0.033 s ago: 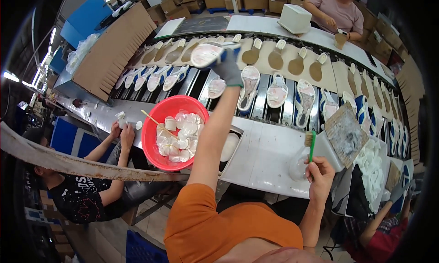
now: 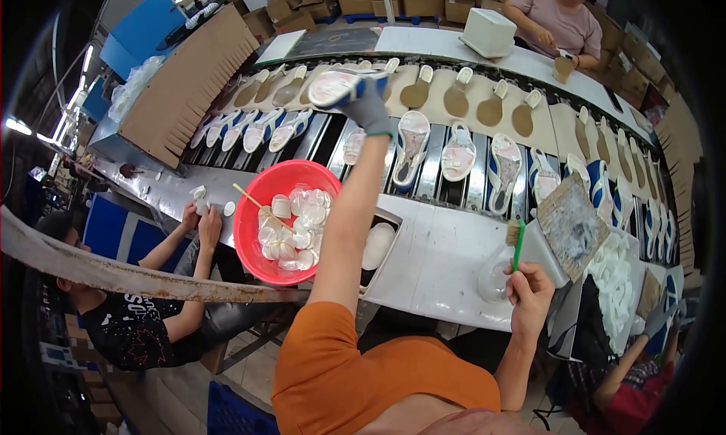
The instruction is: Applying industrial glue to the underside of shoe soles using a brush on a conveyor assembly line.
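In my left hand (image 2: 369, 111), which wears a grey glove, is a blue and white sandal (image 2: 331, 89) gripped at its blue side. The sandal hangs over the far part of the conveyor, close to the row of brown insoles (image 2: 415, 95). Nearer to me along the rollers stands a row of sandals on lasts (image 2: 459, 152), some with blue straps. My bare right hand (image 2: 531, 290) is closed around a small brush (image 2: 519, 242) with a green handle, its bristles up. Beside that hand, on the white table, is a clear round bottle (image 2: 493, 282).
Left of my arm, a red basin (image 2: 248, 246) holds clear round pieces and a stick. A shallow tray (image 2: 378, 246) is under my forearm. A stained board (image 2: 572, 219) leans at right near white cloth (image 2: 611, 284). Co-workers sit at left, far right and lower right.
My left hand has moved slightly left with the sandal. The right hand keeps the brush almost where it was, a little lower in the picture.
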Demonstrator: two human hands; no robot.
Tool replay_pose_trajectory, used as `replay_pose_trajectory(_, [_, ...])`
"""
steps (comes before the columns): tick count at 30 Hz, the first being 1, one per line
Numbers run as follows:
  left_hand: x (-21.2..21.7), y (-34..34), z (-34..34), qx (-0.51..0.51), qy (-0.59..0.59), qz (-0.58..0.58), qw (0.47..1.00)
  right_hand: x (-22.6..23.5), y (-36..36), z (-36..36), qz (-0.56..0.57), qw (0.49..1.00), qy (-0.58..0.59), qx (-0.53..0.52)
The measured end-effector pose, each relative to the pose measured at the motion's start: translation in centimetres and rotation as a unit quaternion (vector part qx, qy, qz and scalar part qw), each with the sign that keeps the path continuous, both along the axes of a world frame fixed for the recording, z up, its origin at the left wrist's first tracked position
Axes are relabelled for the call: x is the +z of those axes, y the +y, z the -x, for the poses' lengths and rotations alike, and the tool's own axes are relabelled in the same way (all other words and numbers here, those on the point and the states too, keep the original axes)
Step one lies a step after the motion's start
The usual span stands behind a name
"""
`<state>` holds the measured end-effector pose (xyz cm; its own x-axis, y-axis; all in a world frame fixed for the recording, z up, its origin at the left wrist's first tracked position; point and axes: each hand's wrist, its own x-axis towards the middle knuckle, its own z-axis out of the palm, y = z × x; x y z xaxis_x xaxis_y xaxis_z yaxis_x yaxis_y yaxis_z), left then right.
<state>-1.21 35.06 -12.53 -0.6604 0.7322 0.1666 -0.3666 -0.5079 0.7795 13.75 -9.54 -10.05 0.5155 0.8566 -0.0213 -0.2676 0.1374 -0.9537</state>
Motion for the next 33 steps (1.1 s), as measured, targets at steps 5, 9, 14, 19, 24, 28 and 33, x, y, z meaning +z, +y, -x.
replay_pose_trajectory(5, [-1.5,8.0,6.0,0.133,0.109,0.27,0.948,-0.5,0.3,-0.7,-0.015,1.0,0.0,-0.016])
replay_pose_trajectory(9, [-5.1,9.0,8.8,0.135,0.098,0.304,0.938,-0.2,0.7,-1.5,-0.022,0.999,0.001,-0.032])
replay_pose_trajectory(14, [-8.8,10.4,9.2,0.167,-0.013,0.265,0.95,0.5,1.0,-2.1,-0.02,0.999,-0.018,-0.04])
replay_pose_trajectory(19, [-12.2,12.7,8.7,0.008,-0.164,0.155,0.974,0.9,2.1,-1.4,-0.011,0.999,-0.011,-0.03])
replay_pose_trajectory(24, [-13.0,12.8,10.8,-0.143,-0.135,0.229,0.953,1.3,5.9,0.5,0.061,0.995,-0.072,0.044])
replay_pose_trajectory(28, [-10.9,10.6,12.8,-0.194,0.362,0.171,0.895,-0.2,12.5,3.0,0.084,0.974,-0.137,0.16])
replay_pose_trajectory(33, [-8.0,7.4,16.5,-0.315,0.587,0.36,0.653,-5.7,24.1,7.5,0.024,0.895,-0.418,0.156])
